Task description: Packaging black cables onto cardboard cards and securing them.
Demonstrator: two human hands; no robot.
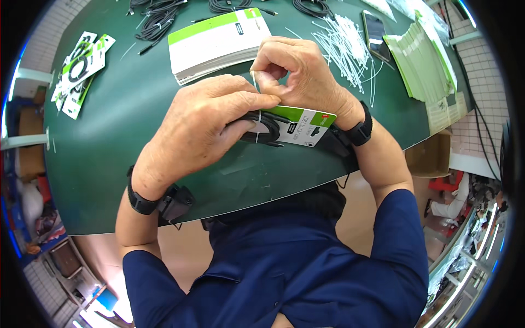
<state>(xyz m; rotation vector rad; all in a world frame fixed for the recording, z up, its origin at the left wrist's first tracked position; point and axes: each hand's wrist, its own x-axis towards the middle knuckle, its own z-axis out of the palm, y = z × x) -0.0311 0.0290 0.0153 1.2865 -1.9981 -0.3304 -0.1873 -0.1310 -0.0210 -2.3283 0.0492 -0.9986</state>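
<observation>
Blue-sleeved forearms rising from lower edge. Green table (126, 115) bearing work. Left hand (202, 128) pressing black coiled cable (262, 131) onto green-white backing card (306, 124), closed over both. Right hand (298, 71) pinching white cable tie (255, 82) narrowly. Risk: tie slipping from pinch, coil springing loose, card creasing. Tie's loop, most of coil hiding under fingers.
</observation>
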